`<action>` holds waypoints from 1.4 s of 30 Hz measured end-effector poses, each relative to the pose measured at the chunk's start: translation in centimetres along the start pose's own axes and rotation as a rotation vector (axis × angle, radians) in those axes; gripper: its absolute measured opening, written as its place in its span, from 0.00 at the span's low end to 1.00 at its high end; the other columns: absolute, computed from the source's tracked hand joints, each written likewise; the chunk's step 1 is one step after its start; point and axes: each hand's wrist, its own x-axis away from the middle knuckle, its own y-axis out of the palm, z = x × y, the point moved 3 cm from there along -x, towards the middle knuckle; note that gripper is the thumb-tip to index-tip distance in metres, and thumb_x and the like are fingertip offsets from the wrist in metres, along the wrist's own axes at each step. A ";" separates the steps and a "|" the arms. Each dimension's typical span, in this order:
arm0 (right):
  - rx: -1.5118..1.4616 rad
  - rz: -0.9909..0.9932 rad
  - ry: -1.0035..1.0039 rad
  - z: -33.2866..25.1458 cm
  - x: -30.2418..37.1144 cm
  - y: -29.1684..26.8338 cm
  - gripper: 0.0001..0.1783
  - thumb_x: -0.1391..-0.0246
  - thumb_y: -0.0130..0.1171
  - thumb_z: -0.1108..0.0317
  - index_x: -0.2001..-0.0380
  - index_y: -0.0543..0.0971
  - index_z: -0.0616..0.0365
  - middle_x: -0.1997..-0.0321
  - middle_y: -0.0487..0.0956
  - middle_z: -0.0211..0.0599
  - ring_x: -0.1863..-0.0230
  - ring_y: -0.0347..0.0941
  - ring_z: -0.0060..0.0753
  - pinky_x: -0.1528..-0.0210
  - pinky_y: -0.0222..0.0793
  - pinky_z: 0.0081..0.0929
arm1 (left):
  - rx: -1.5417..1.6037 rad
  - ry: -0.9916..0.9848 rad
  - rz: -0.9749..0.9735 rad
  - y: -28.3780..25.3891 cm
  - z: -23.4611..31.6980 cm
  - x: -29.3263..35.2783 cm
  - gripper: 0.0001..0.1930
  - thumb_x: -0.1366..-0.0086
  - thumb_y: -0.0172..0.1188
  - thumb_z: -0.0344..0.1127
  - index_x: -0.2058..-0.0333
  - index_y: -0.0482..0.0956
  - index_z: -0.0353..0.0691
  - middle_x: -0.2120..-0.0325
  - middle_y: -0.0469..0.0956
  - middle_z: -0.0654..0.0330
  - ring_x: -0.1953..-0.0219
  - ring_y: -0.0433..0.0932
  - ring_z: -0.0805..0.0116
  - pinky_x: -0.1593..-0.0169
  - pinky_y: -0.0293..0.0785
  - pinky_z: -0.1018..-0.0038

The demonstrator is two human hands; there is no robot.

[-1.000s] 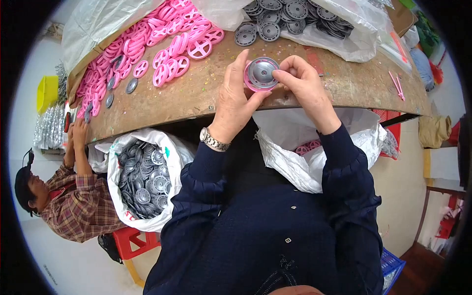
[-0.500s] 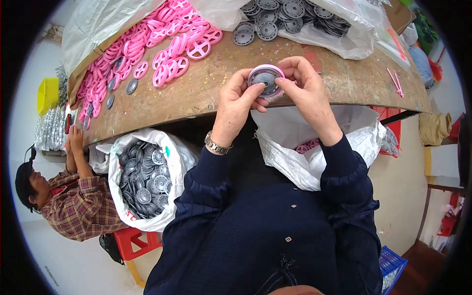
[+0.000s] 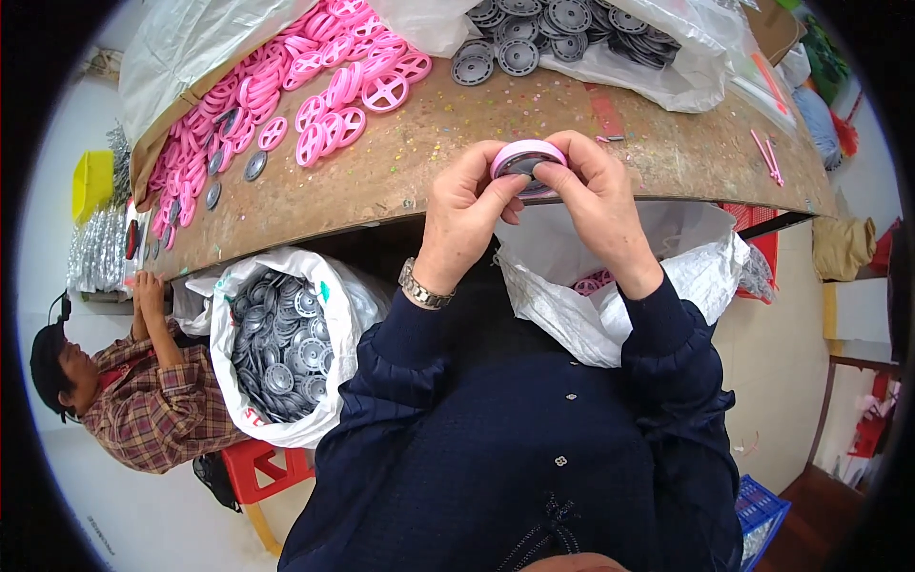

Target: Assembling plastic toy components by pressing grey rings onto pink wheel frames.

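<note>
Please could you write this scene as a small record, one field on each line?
Left hand: grips left side of pink wheel, thumb at its gray disc
Right hand: grips right side of same wheel, thumb at disc
Table: heaped pink wheels at left, gray discs toward right
Left sack: white, open, full of gray discs
Right sack: white, open, some pink pieces inside
Co-worker: at left, plaid shirt

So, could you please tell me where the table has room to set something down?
The table has two free patches, bar specks: between the pink wheels and left hand, and between the right hand and pink sticks. It is crowded at left with pink wheels and at the far edge with grey discs.
</note>
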 end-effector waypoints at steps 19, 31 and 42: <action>0.010 -0.044 0.061 1.6 0.8 0.1 0.11 0.39 0.57 0.75 0.54 0.75 0.63 0.59 0.79 0.27 0.59 0.74 0.16 0.54 0.70 0.18 | -0.011 -0.144 -0.026 0.2 -0.8 0.4 0.11 0.26 0.50 0.34 0.52 0.75 0.33 0.68 0.78 0.60 0.75 0.78 0.77 0.75 0.76 0.82; 0.373 -0.209 0.089 -0.1 2.4 -3.9 0.11 0.45 0.61 0.73 0.58 0.77 0.65 0.66 0.80 0.30 0.61 0.74 0.18 0.59 0.70 0.22 | -0.615 0.274 -0.115 -0.2 1.1 -1.9 0.17 0.36 0.62 0.40 0.56 0.77 0.33 0.65 0.77 0.49 0.63 0.78 0.54 0.57 0.74 0.63; 1.050 -0.408 0.136 3.8 7.7 -9.4 0.16 0.49 0.64 0.60 0.61 0.80 0.59 0.67 0.80 0.51 0.60 0.77 0.56 0.58 0.72 0.46 | -1.406 0.606 0.100 -4.4 -2.4 -12.7 0.21 0.39 0.64 0.47 0.57 0.78 0.34 0.66 0.78 0.46 0.62 0.77 0.43 0.56 0.75 0.56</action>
